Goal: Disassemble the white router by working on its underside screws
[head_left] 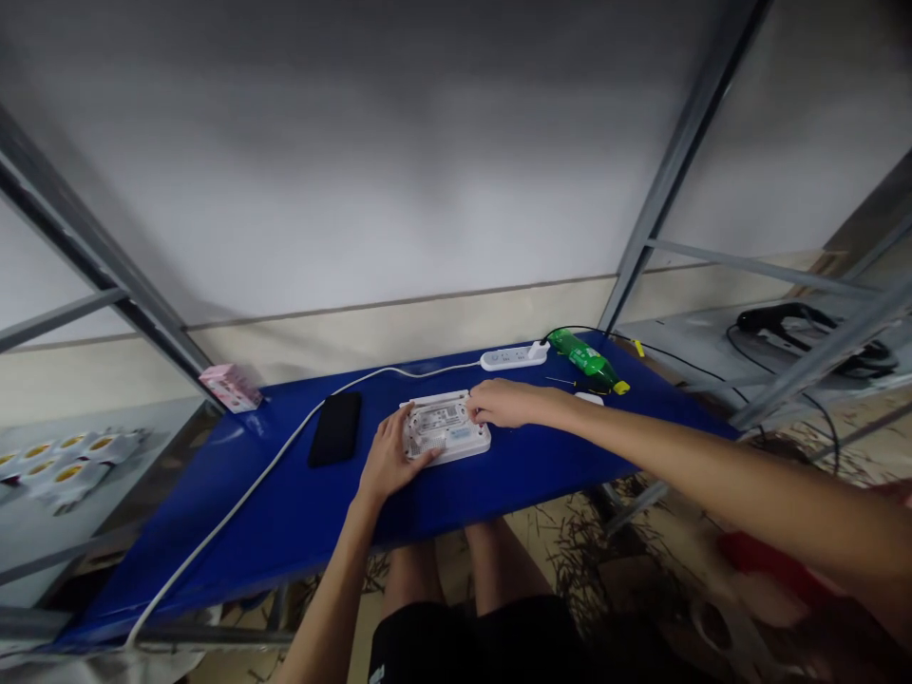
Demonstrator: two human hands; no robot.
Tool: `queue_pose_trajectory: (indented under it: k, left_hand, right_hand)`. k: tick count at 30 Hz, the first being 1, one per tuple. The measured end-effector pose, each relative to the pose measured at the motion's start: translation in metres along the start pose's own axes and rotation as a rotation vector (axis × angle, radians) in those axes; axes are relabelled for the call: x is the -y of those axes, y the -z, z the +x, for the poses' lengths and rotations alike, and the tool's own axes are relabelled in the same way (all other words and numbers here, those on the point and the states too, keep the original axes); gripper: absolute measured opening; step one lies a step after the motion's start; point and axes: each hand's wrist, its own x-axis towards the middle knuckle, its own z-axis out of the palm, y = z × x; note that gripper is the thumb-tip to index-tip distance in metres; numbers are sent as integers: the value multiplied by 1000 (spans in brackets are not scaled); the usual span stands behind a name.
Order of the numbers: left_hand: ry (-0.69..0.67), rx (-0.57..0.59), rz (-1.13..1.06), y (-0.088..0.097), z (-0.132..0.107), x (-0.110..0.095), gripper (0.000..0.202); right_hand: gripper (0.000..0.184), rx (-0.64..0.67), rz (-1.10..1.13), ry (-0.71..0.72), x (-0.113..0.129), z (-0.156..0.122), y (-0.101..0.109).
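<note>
A white plastic housing (447, 439) lies on the blue tabletop with its inner side up, showing moulded ribs and small fittings. My left hand (390, 451) grips its left side, thumb along the near edge and fingers at the far left corner. Over the right part of the housing, my right hand (495, 403) is closed in a pinch with fingertips pointing down into it. Whatever those fingertips hold is too small or hidden to make out. A thin screwdriver (570, 383) with a dark handle rests to the right, beyond my right forearm.
A white power strip (513, 357) and a green bottle with a yellow cap (588, 359) lie at the back right. A black phone-like slab (334, 429), a white cable (263, 477) and a pink box (232, 388) are on the left. Metal posts frame the table (285, 532).
</note>
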Motion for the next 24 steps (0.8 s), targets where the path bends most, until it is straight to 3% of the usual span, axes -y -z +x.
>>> queue_pose_trajectory:
  k: [4, 9, 14, 19, 24]
  left_hand:
    - [-4, 2, 3, 0, 0, -1, 92]
    - [-10, -7, 11, 1, 1, -2, 89]
    - [-2, 11, 5, 4, 1, -5, 88]
    - [16, 18, 1, 5, 0, -7, 88]
    - [25, 19, 4, 5, 1, -8, 88]
  right_hand:
    - [23, 39, -21, 16, 1, -1, 2]
    - [34, 6, -92, -201, 15, -1, -1]
    - [27, -32, -107, -135, 15, 1, -8]
    - [35, -15, -88, -236, 10, -1, -8]
    - [22, -70, -31, -69, 5, -3, -9]
